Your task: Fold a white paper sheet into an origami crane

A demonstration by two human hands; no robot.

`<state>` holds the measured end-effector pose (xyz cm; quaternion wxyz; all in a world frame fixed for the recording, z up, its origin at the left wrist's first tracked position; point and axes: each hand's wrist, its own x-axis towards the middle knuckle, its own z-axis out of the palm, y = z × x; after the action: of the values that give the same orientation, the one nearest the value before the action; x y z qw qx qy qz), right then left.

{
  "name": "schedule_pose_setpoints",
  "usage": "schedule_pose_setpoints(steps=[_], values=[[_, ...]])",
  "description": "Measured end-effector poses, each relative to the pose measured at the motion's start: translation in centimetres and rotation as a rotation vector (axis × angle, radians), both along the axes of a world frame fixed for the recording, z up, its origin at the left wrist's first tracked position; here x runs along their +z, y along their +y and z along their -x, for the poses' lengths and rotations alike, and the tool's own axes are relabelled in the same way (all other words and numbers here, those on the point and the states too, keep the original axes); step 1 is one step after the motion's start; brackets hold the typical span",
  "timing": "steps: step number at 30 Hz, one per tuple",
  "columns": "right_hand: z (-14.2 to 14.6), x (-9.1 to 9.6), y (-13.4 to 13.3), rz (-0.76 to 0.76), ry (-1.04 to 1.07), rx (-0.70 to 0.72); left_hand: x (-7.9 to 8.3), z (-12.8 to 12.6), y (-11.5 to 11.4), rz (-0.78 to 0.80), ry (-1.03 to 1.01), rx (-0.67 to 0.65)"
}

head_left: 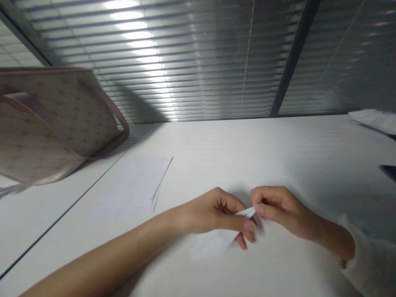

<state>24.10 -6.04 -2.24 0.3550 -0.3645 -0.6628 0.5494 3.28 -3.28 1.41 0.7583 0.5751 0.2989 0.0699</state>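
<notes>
A small folded piece of white paper (216, 241) lies low over the white table (235, 144), held by both hands. My left hand (216, 212) pinches its upper part between thumb and fingers. My right hand (278, 208) meets it from the right and pinches the paper's pointed tip with thumb and forefinger. The fingertips of the two hands almost touch. The lower part of the paper spreads out flat toward the left, below my left hand.
A beige patterned handbag (46, 123) with pink straps stands at the left of the table. Loose white sheets (136, 185) lie beside it. More papers (374, 119) and a dark object (388, 170) sit at the right edge. Closed blinds (198, 57) run behind the table.
</notes>
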Motion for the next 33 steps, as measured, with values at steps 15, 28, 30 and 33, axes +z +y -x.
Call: schedule_pose_setpoints(steps=[15,28,30,33], values=[[0.7,-0.8,0.1,-0.016,0.137,-0.250,-1.9,-1.2,-1.8,0.308,-0.133,0.411],[0.8,-0.3,-0.1,0.052,0.172,-0.212,-1.8,-1.4,-2.0,0.275,-0.148,0.461],[0.7,-0.4,0.0,0.042,0.164,-0.219,-1.7,-1.5,-2.0,0.265,-0.133,0.462],[0.5,-0.4,0.0,0.030,0.161,-0.203,-1.6,-1.5,-1.9,0.260,-0.130,0.450]])
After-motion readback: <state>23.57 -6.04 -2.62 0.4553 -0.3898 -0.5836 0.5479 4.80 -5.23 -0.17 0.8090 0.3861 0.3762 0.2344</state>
